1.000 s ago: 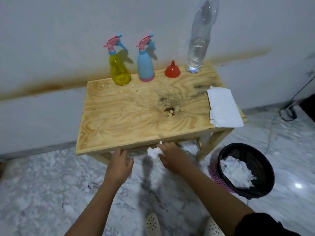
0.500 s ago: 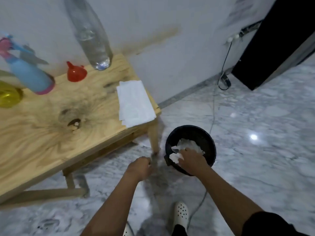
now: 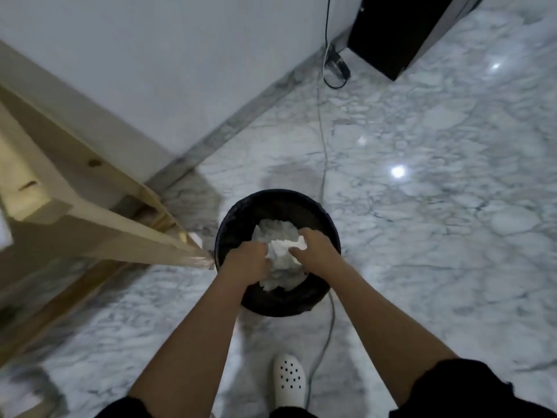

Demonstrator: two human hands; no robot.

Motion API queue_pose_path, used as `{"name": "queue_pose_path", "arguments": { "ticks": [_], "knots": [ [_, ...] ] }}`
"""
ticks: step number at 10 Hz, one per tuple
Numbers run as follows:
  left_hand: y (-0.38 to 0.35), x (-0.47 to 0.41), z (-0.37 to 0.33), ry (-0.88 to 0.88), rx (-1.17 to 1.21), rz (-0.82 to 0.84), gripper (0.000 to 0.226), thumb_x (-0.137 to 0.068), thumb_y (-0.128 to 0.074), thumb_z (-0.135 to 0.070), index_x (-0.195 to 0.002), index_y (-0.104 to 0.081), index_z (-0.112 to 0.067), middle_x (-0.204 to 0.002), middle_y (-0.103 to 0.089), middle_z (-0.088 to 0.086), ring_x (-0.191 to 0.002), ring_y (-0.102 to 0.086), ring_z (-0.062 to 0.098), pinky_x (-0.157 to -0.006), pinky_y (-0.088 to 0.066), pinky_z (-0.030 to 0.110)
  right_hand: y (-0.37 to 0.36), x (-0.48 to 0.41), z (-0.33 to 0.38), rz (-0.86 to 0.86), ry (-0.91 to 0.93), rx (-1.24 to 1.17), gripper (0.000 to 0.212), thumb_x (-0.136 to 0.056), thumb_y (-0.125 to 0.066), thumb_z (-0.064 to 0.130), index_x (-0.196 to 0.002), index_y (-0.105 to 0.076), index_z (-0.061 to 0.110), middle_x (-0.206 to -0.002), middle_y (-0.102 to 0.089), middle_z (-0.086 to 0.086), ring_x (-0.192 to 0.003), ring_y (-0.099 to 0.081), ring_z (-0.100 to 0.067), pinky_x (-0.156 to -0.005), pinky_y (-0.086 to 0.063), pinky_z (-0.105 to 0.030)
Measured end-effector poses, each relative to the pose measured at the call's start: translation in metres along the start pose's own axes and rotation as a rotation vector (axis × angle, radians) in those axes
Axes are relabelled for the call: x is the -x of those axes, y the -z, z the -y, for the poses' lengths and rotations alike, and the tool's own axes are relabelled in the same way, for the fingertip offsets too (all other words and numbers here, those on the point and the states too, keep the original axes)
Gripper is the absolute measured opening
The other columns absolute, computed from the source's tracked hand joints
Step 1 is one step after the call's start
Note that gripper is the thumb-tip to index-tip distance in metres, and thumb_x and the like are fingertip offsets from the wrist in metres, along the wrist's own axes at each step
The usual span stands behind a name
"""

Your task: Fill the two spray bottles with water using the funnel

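The spray bottles, the funnel and the water bottle are out of view. I look straight down into a round black waste bin on the marble floor. Crumpled white tissue lies inside it. My left hand and my right hand are both down in the bin, one on each side of the tissue. Their fingers curl into the paper and press it between them. The fingertips of my left hand are hidden in the tissue.
The wooden table's corner and leg stand just left of the bin, almost touching its rim. A grey cable runs across the floor past the bin to a black cabinet by the wall. My white shoe is below the bin.
My view has swung from the table top down onto the bin. My right hand carried the tissue from the table's front edge into the bin, and my left hand has joined it there.
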State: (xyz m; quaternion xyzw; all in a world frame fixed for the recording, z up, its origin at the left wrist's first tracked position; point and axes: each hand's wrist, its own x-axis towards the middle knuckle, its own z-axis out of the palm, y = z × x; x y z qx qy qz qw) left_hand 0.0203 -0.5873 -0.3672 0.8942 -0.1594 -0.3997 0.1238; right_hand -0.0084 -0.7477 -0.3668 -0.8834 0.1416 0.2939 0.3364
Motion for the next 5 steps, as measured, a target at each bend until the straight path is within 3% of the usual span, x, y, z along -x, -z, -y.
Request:
{"name": "queue_pose_path", "arguments": {
  "ticks": [1,2,4,5],
  "knots": [
    [-0.001,-0.016,0.003,-0.001,-0.006,0.007,0.027,-0.096,-0.045,-0.025,-0.072,-0.042,-0.013,-0.088,-0.047,0.008,-0.081,-0.051,0.024,-0.076,-0.047,0.04,-0.004,-0.014,-0.008,-0.01,-0.025,-0.019,0.054,-0.092,-0.056,0.029,-0.139,-0.037,0.008,-0.139,-0.043,-0.013,-0.127,-0.042,-0.026,-0.1,-0.035,-0.031],
    [0.005,-0.021,0.006,0.013,0.011,0.041,0.025,-0.097,-0.046,-0.028,-0.091,-0.053,-0.006,-0.098,-0.051,0.008,-0.089,-0.053,0.024,-0.081,-0.047,0.037,-0.005,-0.016,-0.007,-0.013,-0.06,-0.028,0.052,-0.092,-0.056,0.025,-0.138,-0.04,0.006,-0.139,-0.045,-0.013,-0.127,-0.044,-0.026,-0.101,-0.036,-0.031],
    [0.021,0.01,-0.005,0.021,0.069,0.046,0.018,-0.095,-0.045,-0.022,-0.084,-0.05,-0.01,-0.082,-0.048,0.004,-0.08,-0.052,0.023,-0.07,-0.042,0.033,0.001,0.023,0.004,0.05,-0.133,-0.064,0.042,-0.093,-0.05,0.019,-0.133,-0.044,0.006,-0.134,-0.049,-0.013,-0.122,-0.047,-0.029,-0.099,-0.039,-0.033],
    [0.014,0.06,-0.014,0.007,0.06,0.083,0.014,-0.099,-0.042,-0.022,-0.1,-0.051,-0.012,-0.073,-0.041,-0.005,-0.076,-0.053,0.019,-0.065,-0.037,0.026,-0.002,0.084,0.009,0.088,-0.095,-0.046,0.019,-0.095,-0.045,0.013,-0.108,-0.054,0.005,-0.098,-0.06,-0.007,-0.097,-0.056,-0.024,-0.07,-0.04,-0.018]
  ]
}}
